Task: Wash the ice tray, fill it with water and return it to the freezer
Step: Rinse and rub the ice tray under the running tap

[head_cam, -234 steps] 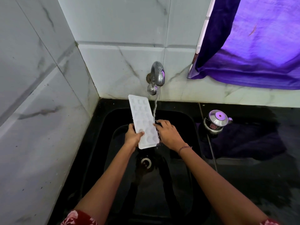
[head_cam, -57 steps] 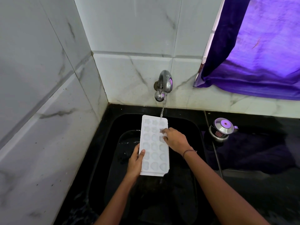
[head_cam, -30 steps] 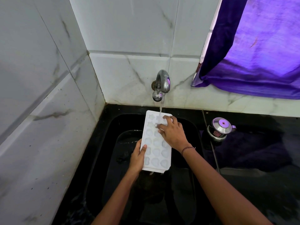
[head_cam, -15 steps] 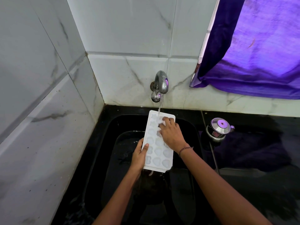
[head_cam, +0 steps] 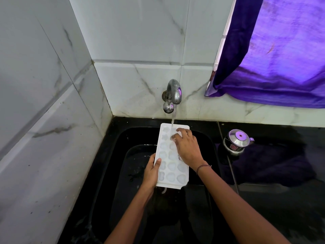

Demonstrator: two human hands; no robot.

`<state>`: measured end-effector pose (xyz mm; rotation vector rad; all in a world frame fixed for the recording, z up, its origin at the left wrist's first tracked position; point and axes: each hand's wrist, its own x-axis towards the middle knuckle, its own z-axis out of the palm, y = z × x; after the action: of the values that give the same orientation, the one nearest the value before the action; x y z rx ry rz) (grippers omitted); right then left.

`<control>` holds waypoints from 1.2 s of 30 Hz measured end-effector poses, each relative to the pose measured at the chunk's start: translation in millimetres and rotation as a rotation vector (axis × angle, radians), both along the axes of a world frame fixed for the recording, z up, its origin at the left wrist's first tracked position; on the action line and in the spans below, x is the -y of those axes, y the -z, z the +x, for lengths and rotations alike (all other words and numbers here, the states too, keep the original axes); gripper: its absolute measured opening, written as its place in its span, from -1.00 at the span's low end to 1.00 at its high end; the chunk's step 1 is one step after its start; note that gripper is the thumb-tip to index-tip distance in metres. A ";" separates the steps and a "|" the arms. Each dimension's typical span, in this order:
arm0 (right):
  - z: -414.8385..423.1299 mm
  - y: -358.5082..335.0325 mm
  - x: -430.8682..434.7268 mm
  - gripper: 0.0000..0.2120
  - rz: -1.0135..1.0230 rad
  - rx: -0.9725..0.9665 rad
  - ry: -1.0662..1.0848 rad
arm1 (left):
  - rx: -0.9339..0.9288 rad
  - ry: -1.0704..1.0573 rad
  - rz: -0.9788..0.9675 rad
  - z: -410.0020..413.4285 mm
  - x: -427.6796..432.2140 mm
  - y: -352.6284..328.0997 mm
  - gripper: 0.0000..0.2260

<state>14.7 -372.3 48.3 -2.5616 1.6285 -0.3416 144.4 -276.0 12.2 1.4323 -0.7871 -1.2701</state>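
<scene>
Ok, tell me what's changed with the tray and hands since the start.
The ice tray has been laid flatter, cavities up, its far end under the running tap. The right hand has moved from the tray's right edge onto the far cavities. The left hand still grips the left edge; water still runs; the steel pot stays.

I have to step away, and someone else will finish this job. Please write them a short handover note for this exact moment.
Left hand: grips the ice tray by its left edge, over the sink.
Right hand: fingers on the tray's far cups, where water from the tap lands.
Done: washing is under way.
Left: finish rinsing, fill the cups, carry the tray to the freezer, which is not in view.
</scene>
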 end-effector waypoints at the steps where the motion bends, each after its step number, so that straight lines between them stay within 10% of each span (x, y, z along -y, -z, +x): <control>1: 1.6 -2.4 -0.3 -0.72 -0.012 0.033 -0.004 | -0.001 0.004 -0.001 0.1 1.5 -0.4 -0.81; 36: -3.5 7.4 -1.5 -0.57 0.124 -0.012 -0.067 | 0.255 0.083 0.017 -5.0 -14.0 6.5 -0.83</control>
<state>11.2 -370.8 40.8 -2.5236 1.5123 -0.2139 139.5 -262.0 5.7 1.6104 -1.0172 -1.1716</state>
